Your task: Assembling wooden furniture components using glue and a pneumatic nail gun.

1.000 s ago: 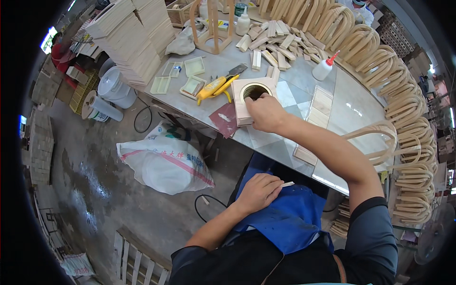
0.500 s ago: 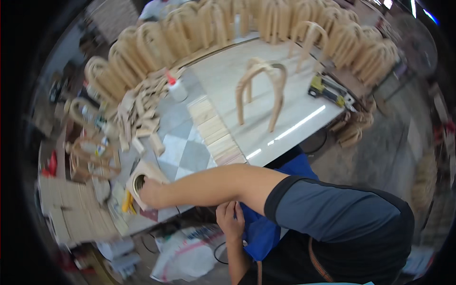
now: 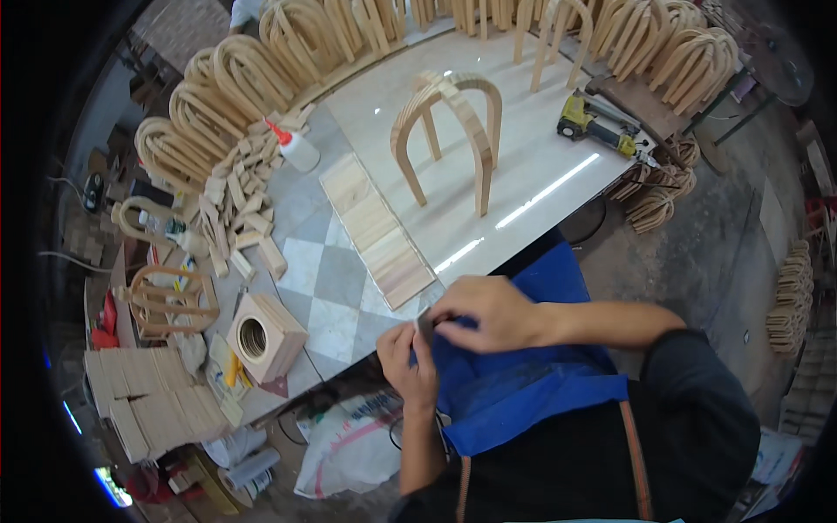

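Observation:
Near the front edge of the table, my two hands meet over a blue apron (image 3: 532, 375). My left hand (image 3: 406, 362) is closed on a small, thin, greyish flat piece (image 3: 425, 326) that stands up between thumb and fingers. Just right of it, my right hand (image 3: 493, 314) has its fingers bent and pinched against that piece; whatever else it may hold is hidden. To the left stands a wooden block with a round hole (image 3: 268, 336), ringed inside. Ahead, an arched four-legged wooden frame (image 3: 452, 131) stands on the white tabletop (image 3: 366, 100).
A strip of wooden slats (image 3: 375, 231) lies on the table. Beyond it are a white glue bottle with red tip (image 3: 298, 150) and a pile of wood offcuts (image 3: 235, 196). A yellow-green power tool (image 3: 597, 126) rests at right. Stacked arched pieces (image 3: 235, 78) line the far edge.
My right hand has come back from the holed block at left to my left hand. The small flat piece now shows between them. My head view has shifted slightly.

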The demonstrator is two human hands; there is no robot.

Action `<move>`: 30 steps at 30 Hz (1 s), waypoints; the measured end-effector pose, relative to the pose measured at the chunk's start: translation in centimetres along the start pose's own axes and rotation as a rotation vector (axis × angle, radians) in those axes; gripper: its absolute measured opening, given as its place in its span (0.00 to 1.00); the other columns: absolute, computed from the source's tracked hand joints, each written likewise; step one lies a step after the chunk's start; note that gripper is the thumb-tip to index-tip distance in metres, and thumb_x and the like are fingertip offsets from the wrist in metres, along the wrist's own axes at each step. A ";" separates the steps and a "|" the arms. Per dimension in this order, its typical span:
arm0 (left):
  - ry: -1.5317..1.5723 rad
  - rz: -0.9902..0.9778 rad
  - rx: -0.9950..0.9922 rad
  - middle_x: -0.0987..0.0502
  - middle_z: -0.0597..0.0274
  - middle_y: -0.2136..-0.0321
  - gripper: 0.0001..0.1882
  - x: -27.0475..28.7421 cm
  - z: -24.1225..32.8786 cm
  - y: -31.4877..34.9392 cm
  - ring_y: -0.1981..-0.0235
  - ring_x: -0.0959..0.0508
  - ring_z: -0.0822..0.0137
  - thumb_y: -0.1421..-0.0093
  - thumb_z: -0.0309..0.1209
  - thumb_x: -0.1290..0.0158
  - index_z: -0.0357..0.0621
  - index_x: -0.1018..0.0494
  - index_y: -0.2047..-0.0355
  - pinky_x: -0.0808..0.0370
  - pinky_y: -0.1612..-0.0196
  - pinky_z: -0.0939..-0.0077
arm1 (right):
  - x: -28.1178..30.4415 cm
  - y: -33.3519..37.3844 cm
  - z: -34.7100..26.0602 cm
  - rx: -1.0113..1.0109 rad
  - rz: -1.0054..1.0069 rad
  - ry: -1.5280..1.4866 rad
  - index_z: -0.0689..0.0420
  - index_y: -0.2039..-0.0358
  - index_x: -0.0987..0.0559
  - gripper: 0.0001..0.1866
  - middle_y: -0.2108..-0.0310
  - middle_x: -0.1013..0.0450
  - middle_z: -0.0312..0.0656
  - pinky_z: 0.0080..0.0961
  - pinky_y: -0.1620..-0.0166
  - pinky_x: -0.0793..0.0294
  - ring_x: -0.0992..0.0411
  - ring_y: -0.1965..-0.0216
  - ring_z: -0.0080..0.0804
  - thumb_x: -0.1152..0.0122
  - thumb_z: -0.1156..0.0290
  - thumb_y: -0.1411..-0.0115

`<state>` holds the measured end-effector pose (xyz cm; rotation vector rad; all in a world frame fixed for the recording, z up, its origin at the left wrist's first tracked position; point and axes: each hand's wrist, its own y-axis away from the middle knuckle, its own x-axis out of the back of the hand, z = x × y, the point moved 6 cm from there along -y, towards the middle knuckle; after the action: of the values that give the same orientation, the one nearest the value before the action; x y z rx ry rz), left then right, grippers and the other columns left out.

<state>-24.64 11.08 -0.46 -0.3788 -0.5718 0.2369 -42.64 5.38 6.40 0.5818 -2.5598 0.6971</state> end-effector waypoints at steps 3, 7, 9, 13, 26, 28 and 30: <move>0.046 -0.066 -0.012 0.21 0.53 0.53 0.09 -1.4 2.8 -1.8 0.55 0.23 0.57 0.34 0.23 0.42 0.36 0.18 0.55 0.27 0.47 0.66 | 1.3 4.1 2.0 -0.279 0.035 -0.124 0.57 0.50 0.17 0.16 0.60 0.20 0.38 0.22 0.62 0.26 0.24 0.66 0.28 0.30 0.77 0.39; 0.149 -0.167 -0.061 0.22 0.52 0.50 0.09 -5.0 5.9 -3.2 0.52 0.24 0.57 0.33 0.24 0.42 0.36 0.18 0.54 0.27 0.45 0.66 | 2.0 5.8 4.0 -0.432 0.178 -0.298 0.57 0.49 0.17 0.17 0.56 0.21 0.37 0.20 0.62 0.27 0.26 0.65 0.26 0.31 0.79 0.38; 0.192 -0.214 -0.101 0.23 0.51 0.48 0.10 -6.8 7.1 -4.4 0.50 0.25 0.56 0.33 0.24 0.42 0.37 0.18 0.53 0.27 0.45 0.66 | 2.8 6.4 5.5 -0.508 0.275 -0.428 0.57 0.48 0.18 0.17 0.54 0.21 0.37 0.19 0.62 0.27 0.27 0.65 0.25 0.31 0.80 0.38; 0.191 -0.226 -0.142 0.24 0.49 0.46 0.12 -9.9 7.2 -5.8 0.48 0.25 0.56 0.32 0.25 0.42 0.37 0.19 0.49 0.27 0.43 0.65 | 6.0 6.8 7.5 -0.410 0.343 -0.335 0.56 0.50 0.18 0.16 0.55 0.21 0.36 0.18 0.62 0.28 0.27 0.65 0.24 0.32 0.81 0.38; -0.152 -0.354 0.131 0.22 0.50 0.49 0.18 -17.0 1.9 -12.6 0.54 0.21 0.57 0.35 0.21 0.39 0.37 0.22 0.45 0.22 0.51 0.68 | 12.9 -0.4 16.6 -0.036 0.086 0.718 0.51 0.56 0.20 0.09 0.55 0.22 0.33 0.31 0.56 0.22 0.22 0.59 0.36 0.42 0.73 0.36; -0.093 -0.374 0.118 0.21 0.51 0.51 0.16 -17.2 1.6 -12.1 0.56 0.20 0.58 0.35 0.20 0.39 0.37 0.22 0.47 0.22 0.52 0.70 | 13.0 -0.9 17.1 -0.040 0.076 0.664 0.51 0.55 0.19 0.10 0.54 0.21 0.32 0.31 0.55 0.21 0.21 0.57 0.35 0.42 0.73 0.36; -0.077 -0.408 0.122 0.20 0.52 0.51 0.16 -17.3 1.3 -11.7 0.57 0.20 0.59 0.35 0.19 0.39 0.37 0.22 0.47 0.21 0.52 0.70 | 12.6 -1.1 17.6 -0.040 0.070 0.613 0.50 0.55 0.18 0.11 0.53 0.21 0.31 0.32 0.53 0.20 0.21 0.56 0.34 0.41 0.74 0.36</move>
<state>-38.20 -4.72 -2.94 -0.1292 -0.6934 -0.1062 -57.43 -8.70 -0.78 0.2149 -2.0204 0.7121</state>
